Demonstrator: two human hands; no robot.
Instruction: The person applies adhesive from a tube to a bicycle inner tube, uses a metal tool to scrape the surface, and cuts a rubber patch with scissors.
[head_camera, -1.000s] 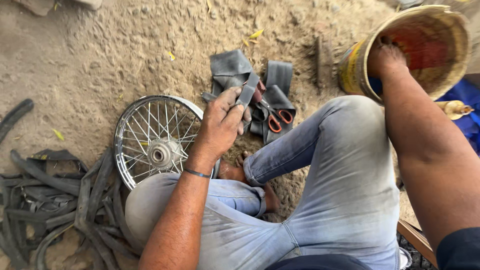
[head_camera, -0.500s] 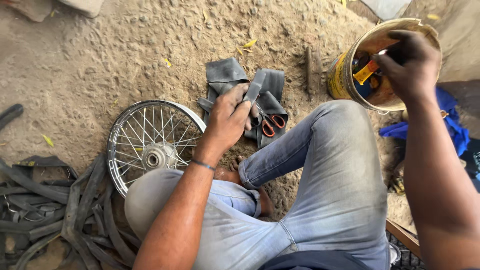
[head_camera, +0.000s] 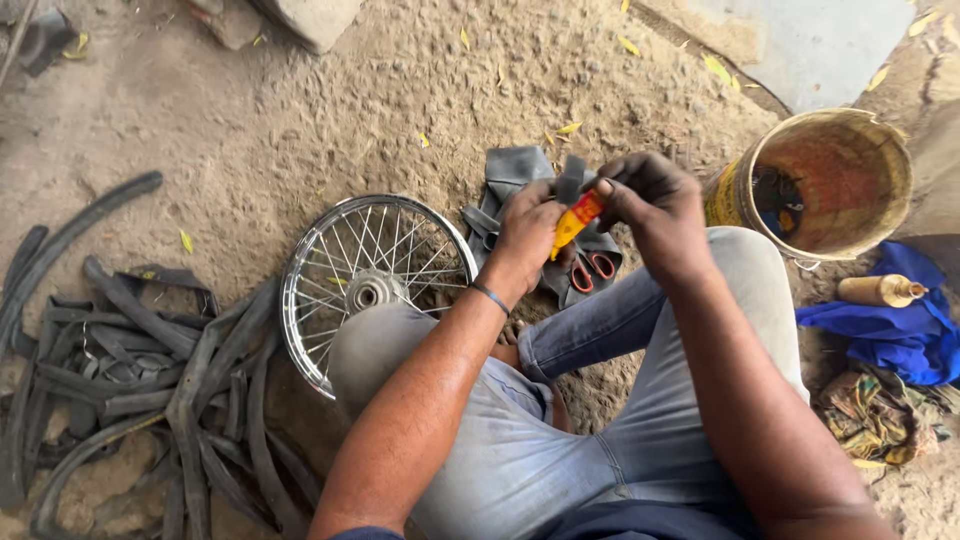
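My left hand (head_camera: 527, 235) and my right hand (head_camera: 648, 205) meet in front of me over my knees. Between them is a small yellow and orange tube (head_camera: 577, 218); the left hand holds its lower end and the right hand's fingers pinch its top. A small dark piece of rubber (head_camera: 571, 181) sticks up from the left hand's fingers. Just beyond the hands, folded black inner-tube rubber (head_camera: 512, 175) lies on the sandy ground with red-handled scissors (head_camera: 590, 268) on it.
A spoked wheel rim (head_camera: 375, 275) lies flat by my left knee. Several black rubber strips (head_camera: 140, 370) are piled at the left. A worn yellow bucket (head_camera: 820, 180) stands at the right, with a blue cloth (head_camera: 890, 325), a wooden-handled tool (head_camera: 880, 290) and a patterned rag (head_camera: 880, 415) near it.
My right hand came out of the bucket with the yellow tube and brought it to my left hand. The camera has shifted, so the wheel sits more central.
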